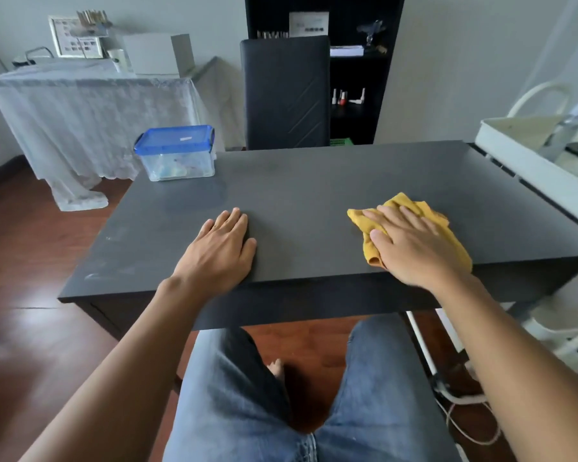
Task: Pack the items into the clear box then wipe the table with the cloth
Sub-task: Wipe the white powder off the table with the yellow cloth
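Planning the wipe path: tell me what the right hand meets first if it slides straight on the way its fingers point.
Nothing, seemingly: the right hand, flat on the yellow cloth, points up-left over bare table toward the far edge; the clear box sits well left.

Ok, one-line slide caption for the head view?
Right hand presses yellow cloth on dark table; left hand flat; lidded clear box at far-left corner.

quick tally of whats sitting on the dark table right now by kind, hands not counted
Clear box with blue lid, shut, at the far left corner: 1
Yellow cloth, under the flat right hand: 1
Loose items left out on the table: 0
Total: 2
The left hand rests flat on the bare tabletop, holding nothing.
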